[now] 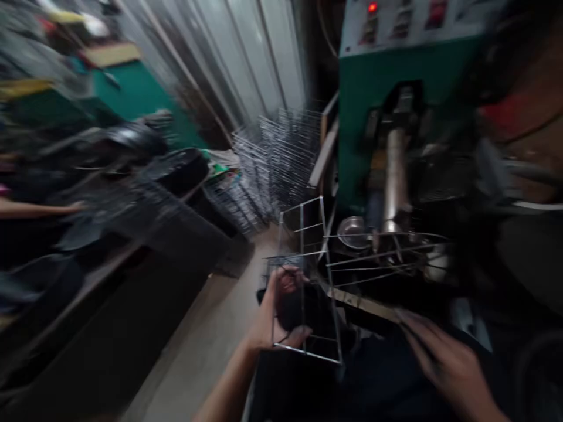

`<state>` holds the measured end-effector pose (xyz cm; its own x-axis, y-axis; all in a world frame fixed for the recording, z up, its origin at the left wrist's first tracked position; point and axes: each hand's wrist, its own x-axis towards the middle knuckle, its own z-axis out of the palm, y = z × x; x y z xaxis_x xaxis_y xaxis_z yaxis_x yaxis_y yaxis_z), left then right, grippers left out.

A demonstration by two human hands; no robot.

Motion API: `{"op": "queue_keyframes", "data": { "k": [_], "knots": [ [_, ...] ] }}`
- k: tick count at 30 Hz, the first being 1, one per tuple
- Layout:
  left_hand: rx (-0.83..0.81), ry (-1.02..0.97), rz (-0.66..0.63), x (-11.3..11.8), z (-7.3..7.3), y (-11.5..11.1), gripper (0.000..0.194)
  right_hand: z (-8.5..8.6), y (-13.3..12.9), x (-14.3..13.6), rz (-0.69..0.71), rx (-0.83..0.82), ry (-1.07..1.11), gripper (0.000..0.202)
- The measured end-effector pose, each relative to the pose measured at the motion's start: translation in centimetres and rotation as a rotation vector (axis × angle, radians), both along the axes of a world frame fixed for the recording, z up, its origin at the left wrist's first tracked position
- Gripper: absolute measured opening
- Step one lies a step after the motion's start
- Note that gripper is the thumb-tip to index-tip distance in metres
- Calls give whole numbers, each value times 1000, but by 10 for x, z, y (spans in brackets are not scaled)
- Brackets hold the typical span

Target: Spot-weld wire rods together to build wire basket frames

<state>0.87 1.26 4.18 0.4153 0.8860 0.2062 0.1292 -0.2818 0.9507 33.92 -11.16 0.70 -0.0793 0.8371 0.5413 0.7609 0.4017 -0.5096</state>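
A small wire rack (329,266) of thin silvery rods stands upright in front of me, over my lap. My left hand (281,308) is curled around its left side, with fingers above and the thumb near the lower rods. Lower right, my right hand (453,360) is smeared by motion. Its fingers stretch towards the end of a wooden strip (365,303); whether they touch it I cannot tell. Nothing shows in that hand. Long thin rods (373,261) run rightward from behind the rack, below the machine's metal cylinder (396,176).
A green machine (358,129) with a lit red lamp (372,7) stands ahead right. Beside it a metal bowl (352,231) sits low. Stacked wire racks (281,152) lean by a corrugated sheet (246,53). At left, another person's arm (39,208) reaches over a dark bench (145,252).
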Motion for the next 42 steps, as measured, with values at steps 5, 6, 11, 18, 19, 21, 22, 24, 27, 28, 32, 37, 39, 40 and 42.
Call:
{"op": "queue_keyframes", "data": {
  "k": [5, 6, 11, 18, 19, 21, 22, 24, 27, 28, 32, 37, 39, 40, 42],
  "knots": [
    [36, -12, -14, 3, 13, 3, 87, 2, 39, -13, -54, -1, -271, 66],
    [39, -13, -13, 4, 17, 3, 87, 1, 48, -14, -70, 2, -295, 63],
    [42, -100, -29, 12, 31, 1, 87, -9, 69, -13, -106, -33, -397, 49],
    [-8, -240, -4, 25, 49, 4, 83, -7, 76, -9, -131, -78, -523, 48],
    [3, -249, -24, 25, 49, 7, 83, -7, 78, -8, -128, -73, -495, 47],
    [49, -249, -73, 23, 49, 14, 83, -7, 81, -4, -109, -59, -440, 44],
    [79, -245, -92, 22, 49, 17, 83, -7, 82, -2, -92, -50, -420, 43],
    [125, -238, -112, 22, 49, 21, 83, -6, 85, 2, -54, -23, -396, 43],
    [133, -238, -65, 24, 50, 20, 81, -2, 88, 5, -21, 29, -361, 44],
    [133, -243, -39, 24, 51, 20, 80, 1, 89, 5, -21, 47, -355, 44],
    [142, -256, 3, 25, 55, 21, 77, 11, 93, 7, -12, 84, -355, 47],
    [144, -288, 25, 26, 60, 25, 75, 18, 99, 10, -8, 76, -400, 49],
    [136, -286, 33, 26, 61, 27, 75, 19, 101, 11, -9, 86, -415, 50],
    [134, -282, 24, 26, 61, 28, 75, 20, 102, 11, -10, 86, -422, 51],
    [142, -286, 4, 26, 59, 31, 76, 20, 104, 11, -15, 88, -428, 51]
  ]
}}
